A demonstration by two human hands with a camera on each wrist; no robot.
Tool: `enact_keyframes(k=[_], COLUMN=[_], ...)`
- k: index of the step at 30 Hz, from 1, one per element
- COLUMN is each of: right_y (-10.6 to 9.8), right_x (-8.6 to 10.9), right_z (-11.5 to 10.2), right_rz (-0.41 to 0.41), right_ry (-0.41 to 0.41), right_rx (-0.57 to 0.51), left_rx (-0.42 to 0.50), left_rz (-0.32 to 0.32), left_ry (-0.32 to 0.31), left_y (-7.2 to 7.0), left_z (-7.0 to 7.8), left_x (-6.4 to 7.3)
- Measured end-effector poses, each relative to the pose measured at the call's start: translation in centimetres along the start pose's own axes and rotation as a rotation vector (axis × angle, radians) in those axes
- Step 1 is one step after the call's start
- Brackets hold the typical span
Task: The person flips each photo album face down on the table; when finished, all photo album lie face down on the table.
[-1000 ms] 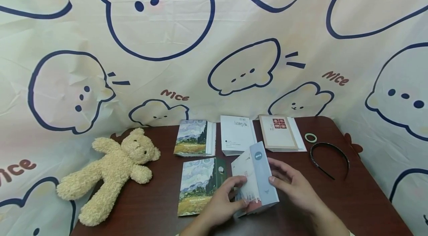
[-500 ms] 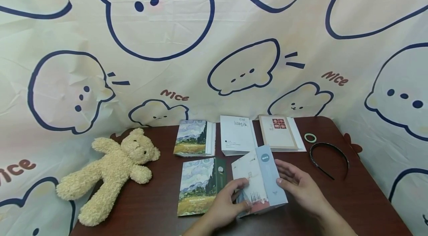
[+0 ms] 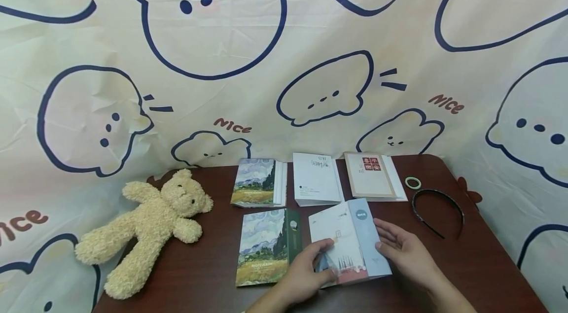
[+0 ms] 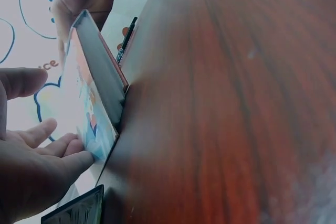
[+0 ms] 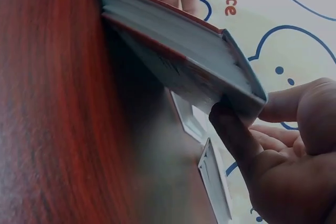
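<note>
A photo album [image 3: 341,244] with a white cover, a pink lower edge and a blue spine strip is tilted above the table, its left side lower. My right hand [image 3: 410,256] grips its spine side; in the right wrist view the thumb and a finger [image 5: 231,129] take the spine corner from both sides. My left hand [image 3: 306,271] touches the cover near its left edge with fairly straight fingers, seen beside the album [image 4: 92,114] in the left wrist view. Just left lies a photo album with a painted landscape cover [image 3: 262,244].
Along the back stand another landscape album [image 3: 255,180], a white album [image 3: 315,180] and a beige album with red squares [image 3: 370,177]. A green ring [image 3: 412,183] and a black headband [image 3: 437,212] lie at right. A teddy bear [image 3: 151,224] lies at left on the table [image 3: 208,273].
The blue-spined album has moved right and its spine side has tipped down, lying flatter, so more of the white cover shows. Both hands have moved right with it.
</note>
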State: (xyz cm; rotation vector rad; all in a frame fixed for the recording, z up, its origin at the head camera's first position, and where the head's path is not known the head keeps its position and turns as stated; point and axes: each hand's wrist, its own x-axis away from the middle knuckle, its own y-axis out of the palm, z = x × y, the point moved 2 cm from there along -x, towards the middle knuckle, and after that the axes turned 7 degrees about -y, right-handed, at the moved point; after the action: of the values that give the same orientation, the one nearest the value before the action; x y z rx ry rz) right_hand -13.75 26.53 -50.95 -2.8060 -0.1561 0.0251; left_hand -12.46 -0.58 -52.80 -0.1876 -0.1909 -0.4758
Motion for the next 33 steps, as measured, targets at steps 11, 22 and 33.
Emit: enact_keyframes(k=[11,22,33], right_y=[0.6,0.3,1.0], right_x=[-0.1,-0.2,-0.3], right_z=[0.9,1.1,1.9], right_rz=[-0.001,-0.06,-0.089], right_ry=[0.106,0.102,0.036], right_rx=[0.22,0.407,0.477], left_rx=[-0.051,-0.137,-0.172], left_rz=[-0.009,0.016,0.022], left_ry=[-0.043,-0.05,-0.061], left_y=[0.0,0.2,-0.5], left_z=[0.0,0.1,0.2], left_x=[-0.1,-0.1,0.0])
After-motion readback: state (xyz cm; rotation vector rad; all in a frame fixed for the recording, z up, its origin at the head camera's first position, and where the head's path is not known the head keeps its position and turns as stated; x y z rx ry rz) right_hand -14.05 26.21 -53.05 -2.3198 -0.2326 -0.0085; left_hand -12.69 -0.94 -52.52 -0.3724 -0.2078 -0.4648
